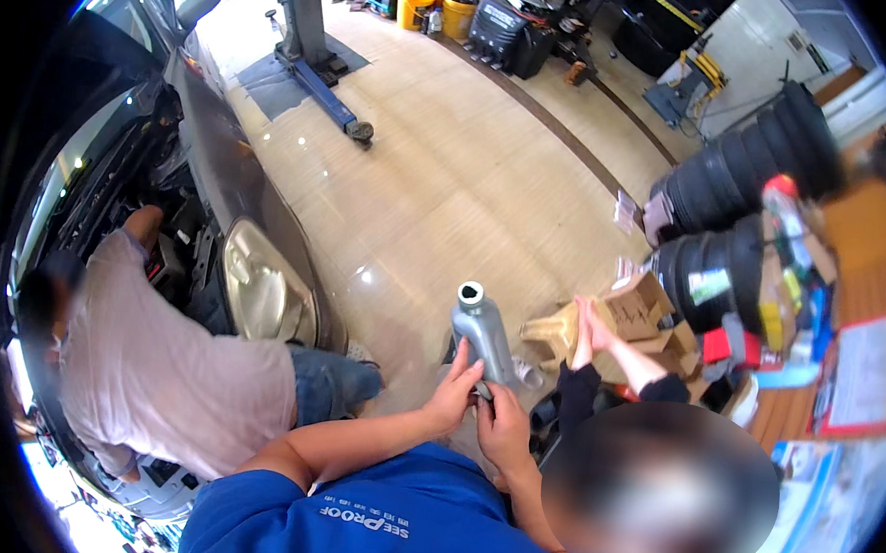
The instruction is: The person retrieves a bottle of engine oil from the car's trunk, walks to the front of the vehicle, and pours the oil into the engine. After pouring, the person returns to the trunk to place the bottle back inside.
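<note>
A grey plastic bottle [490,341] stands out in front of me, its uncapped mouth away from me with a dark opening inside a pale rim. My left hand [454,395] is closed at the near end of the bottle, fingers along its side. Close beside it, my right hand [503,426] is closed, fingertips pinched at a small dark grey piece [483,389] between the two hands. Whether that piece belongs to the bottle I cannot tell; the fingers cover most of it.
At left a person in a pale shirt [183,353] leans into the engine bay of a car [257,197]. Another person's hands [592,329] are pressed together at right, near cardboard boxes [642,307]. Tyres [750,162] stand beyond; a blue lift arm [322,100] lies on the floor ahead.
</note>
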Demonstrator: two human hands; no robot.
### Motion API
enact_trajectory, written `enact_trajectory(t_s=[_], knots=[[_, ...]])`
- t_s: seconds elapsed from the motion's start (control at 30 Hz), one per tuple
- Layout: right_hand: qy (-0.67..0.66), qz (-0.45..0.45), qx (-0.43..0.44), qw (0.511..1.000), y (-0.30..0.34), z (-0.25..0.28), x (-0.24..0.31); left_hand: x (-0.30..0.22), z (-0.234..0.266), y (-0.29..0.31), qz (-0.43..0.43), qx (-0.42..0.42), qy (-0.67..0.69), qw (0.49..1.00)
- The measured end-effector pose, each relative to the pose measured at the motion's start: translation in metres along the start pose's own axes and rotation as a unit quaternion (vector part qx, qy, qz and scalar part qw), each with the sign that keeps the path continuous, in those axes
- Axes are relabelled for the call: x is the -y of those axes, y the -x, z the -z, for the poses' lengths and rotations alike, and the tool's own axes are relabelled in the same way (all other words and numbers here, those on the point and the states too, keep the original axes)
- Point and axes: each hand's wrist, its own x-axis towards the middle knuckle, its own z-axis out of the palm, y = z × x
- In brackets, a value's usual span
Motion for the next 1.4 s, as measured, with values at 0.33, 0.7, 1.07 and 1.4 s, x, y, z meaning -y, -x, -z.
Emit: enact_trajectory(t_s=[0.33, 0.7, 1.07, 1.4], knots=[[-0.484, -0.178, 0.167, 0.840, -0.314, 0.016, -0.097, -0.189, -0.030, -0.186, -0.180, -0.115, -0.005, 0.977], [-0.477, -0.124, 0.307, 0.814, -0.645, -0.066, -0.069, -0.382, -0.026, -0.377, -0.255, -0.046, 0.019, 0.966], [-0.633, -0.170, 0.279, 0.702, -0.944, -0.103, -0.070, -0.628, -0.035, -0.555, -0.192, -0.003, -0.109, 0.975], [-0.493, -0.116, 0.365, 0.781, -1.213, -0.176, -0.044, -0.814, -0.009, -0.741, -0.216, -0.062, -0.149, 0.963]])
